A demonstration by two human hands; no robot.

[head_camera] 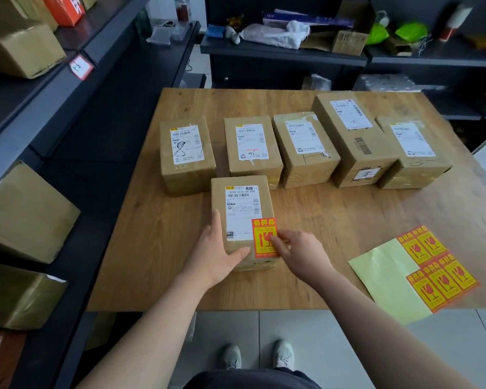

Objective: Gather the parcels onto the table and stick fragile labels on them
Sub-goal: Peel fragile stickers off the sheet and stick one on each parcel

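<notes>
A small brown cardboard parcel (240, 220) was shown at the near middle of the wooden desk (334, 228), in front of a row of five other parcels (300, 144). It was steadied by the left hand (222, 251), its grip laid flat and apart against the parcel's left side. A red and yellow fragile label (264, 237) was being pressed onto the parcel's top by the right hand (298, 251), fingertips together on it. The parcel was judged stiff and light, best held by its sides. A sheet of remaining labels (432, 268) lay at the desk's near right edge.

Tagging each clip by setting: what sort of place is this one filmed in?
Probably a parcel stockroom or courier pickup point. Taped parcels with shipping labels sit on a wooden table, more boxes fill dark shelves beside it, and a sheet of fragile stickers lies ready.
</notes>
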